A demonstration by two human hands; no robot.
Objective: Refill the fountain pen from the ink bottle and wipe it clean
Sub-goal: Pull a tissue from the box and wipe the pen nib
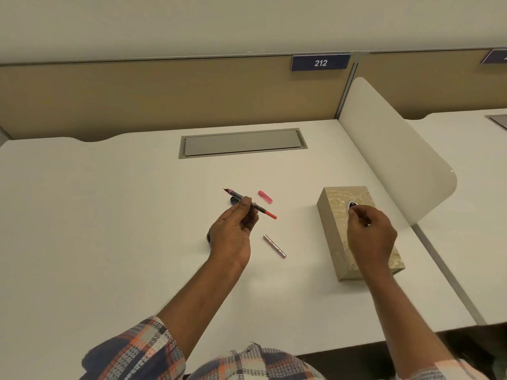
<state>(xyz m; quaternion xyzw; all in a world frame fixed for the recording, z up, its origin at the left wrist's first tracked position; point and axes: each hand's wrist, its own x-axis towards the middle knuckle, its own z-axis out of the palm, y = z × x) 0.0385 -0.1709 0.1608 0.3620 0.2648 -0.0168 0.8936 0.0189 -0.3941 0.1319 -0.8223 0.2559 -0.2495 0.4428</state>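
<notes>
Wiping seems next: left hand (pixel 233 231) pinches the pen (pixel 248 203) mid-barrel, nib pointing away, while right hand (pixel 370 231) closes its fingertips at the tissue box (pixel 333 215) slot. Next, a tissue must come free. Ink bottle likely hidden behind the left hand.

White table (pixel 109 215), recessed grey cable flap (pixel 241 143) at far centre. Left hand (pixel 233 231) raised above table, fingers closed on fountain pen (pixel 248 202), nib pointing far-left, red end near-right. Dark ink bottle (pixel 209 237) mostly hidden behind left hand; dark round lid (pixel 234 200) under pen. Pink piece (pixel 265 196) lying just right of pen. Silver barrel (pixel 274 246) lying nearer, right of left hand. Patterned tissue box (pixel 337 242) at right; right hand (pixel 370 231) on top, fingertips pinched at oval slot (pixel 352 205). Blue plate "212" (pixel 320 62) on far partition. Plaid sleeves at near edge.
</notes>
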